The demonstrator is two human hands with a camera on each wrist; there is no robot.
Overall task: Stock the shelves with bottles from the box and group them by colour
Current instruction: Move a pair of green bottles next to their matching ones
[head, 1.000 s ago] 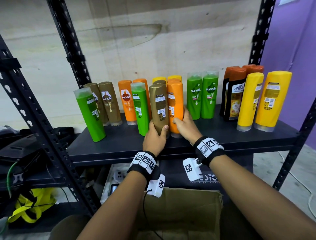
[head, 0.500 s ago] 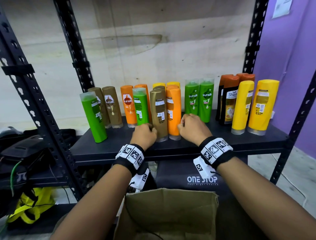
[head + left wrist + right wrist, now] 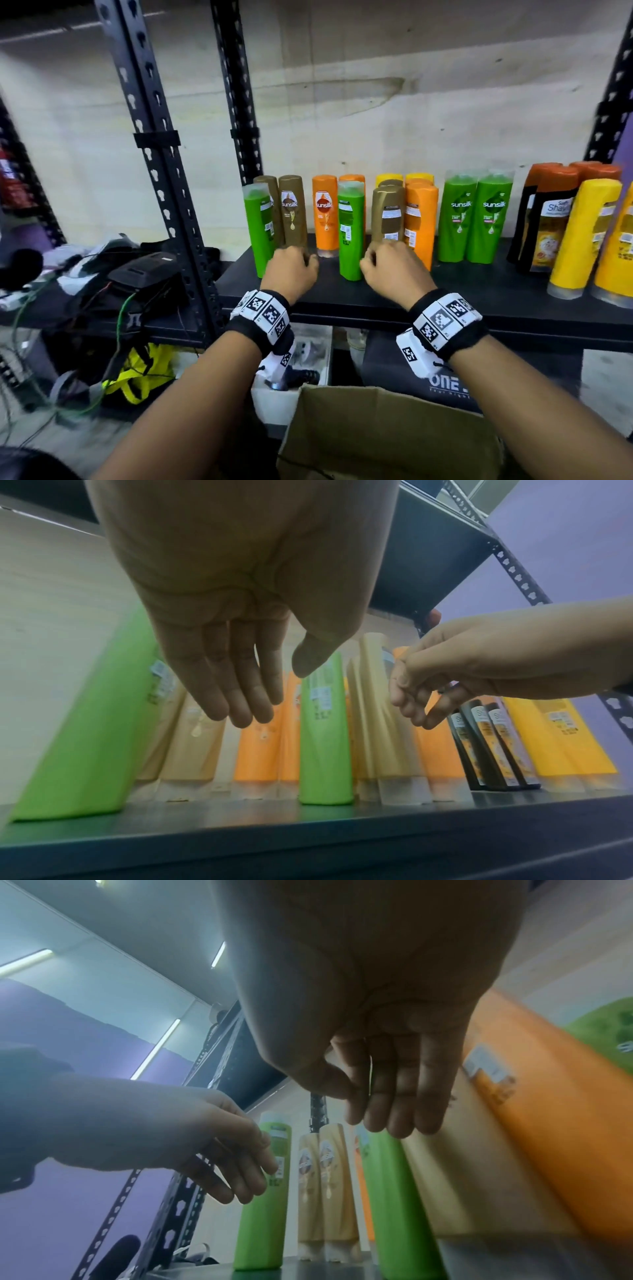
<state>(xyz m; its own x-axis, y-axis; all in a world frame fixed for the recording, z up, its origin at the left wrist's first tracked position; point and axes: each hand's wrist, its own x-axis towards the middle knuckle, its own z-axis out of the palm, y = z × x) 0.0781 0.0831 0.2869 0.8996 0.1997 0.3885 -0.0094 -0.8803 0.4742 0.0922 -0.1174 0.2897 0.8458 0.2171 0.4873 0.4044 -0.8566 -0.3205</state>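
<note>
Bottles stand in a mixed row on the black shelf [image 3: 445, 298]: a green bottle [image 3: 260, 229] at the left end, two gold bottles [image 3: 291, 212], an orange bottle [image 3: 325, 216], a second green bottle [image 3: 351, 229], a gold bottle [image 3: 388, 216] and an orange bottle [image 3: 419, 222]. My left hand [image 3: 294, 267] hovers in front of the two gold ones, fingers relaxed, holding nothing. My right hand [image 3: 383, 267] hangs loosely curled between the second green bottle and the gold bottle, also holding nothing. The cardboard box [image 3: 387, 435] sits below my forearms, its inside hidden.
Further right stand two green Sunsilk bottles [image 3: 476, 219], dark orange-capped bottles [image 3: 544, 219] and yellow bottles [image 3: 582, 236]. Black perforated uprights [image 3: 161, 171] frame the shelf on the left. Cables, a black device [image 3: 144, 274] and a yellow strap [image 3: 137, 380] clutter the lower left.
Both hands have let go of the gold and orange bottles and drawn back. The left hand has shifted left toward the two gold bottles. The view has swung left.
</note>
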